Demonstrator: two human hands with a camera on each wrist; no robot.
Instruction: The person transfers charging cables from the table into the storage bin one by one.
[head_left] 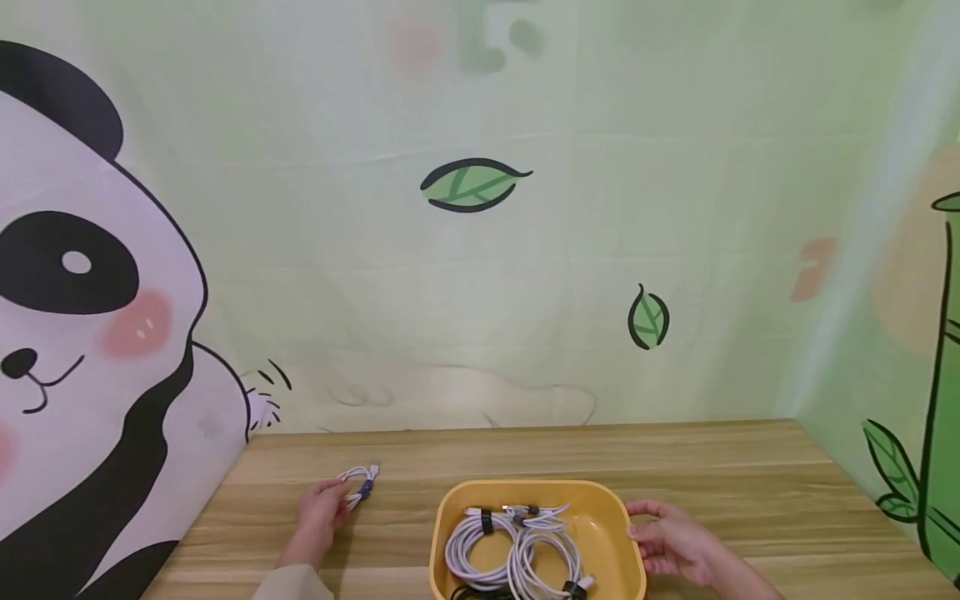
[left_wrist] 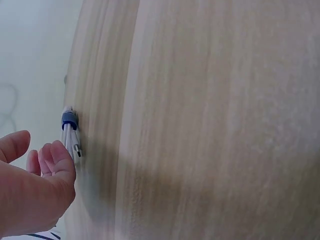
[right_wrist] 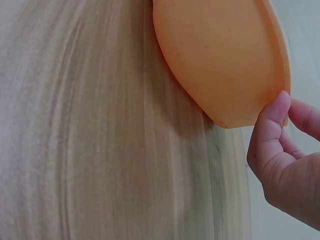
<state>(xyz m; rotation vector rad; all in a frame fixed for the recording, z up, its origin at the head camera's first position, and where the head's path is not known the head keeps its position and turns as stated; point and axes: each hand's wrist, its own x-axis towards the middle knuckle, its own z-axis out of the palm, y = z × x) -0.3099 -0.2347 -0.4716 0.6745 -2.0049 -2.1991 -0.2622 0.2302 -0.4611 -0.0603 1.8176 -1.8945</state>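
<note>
A small coiled white cable (head_left: 363,486) with a blue tie lies on the left part of the wooden table. My left hand (head_left: 322,508) is at the coil's near left side, its fingertips against or just beside it. In the left wrist view, thumb and fingers stand apart, with the blue tie (left_wrist: 70,119) and a metal plug just beyond them. My right hand (head_left: 671,542) pinches the right rim of a yellow plastic bin (head_left: 611,542). Thumb and fingers meet at that rim in the right wrist view. Inside the bin lie several coiled white cables (head_left: 480,550) with black ties.
The wooden table (head_left: 405,454) runs back to a pale green printed cloth (head_left: 360,275). A panda drawing (head_left: 90,333) covers the cloth at left. A dark cable (head_left: 480,592) shows at the bin's near side, partly cut off by the frame.
</note>
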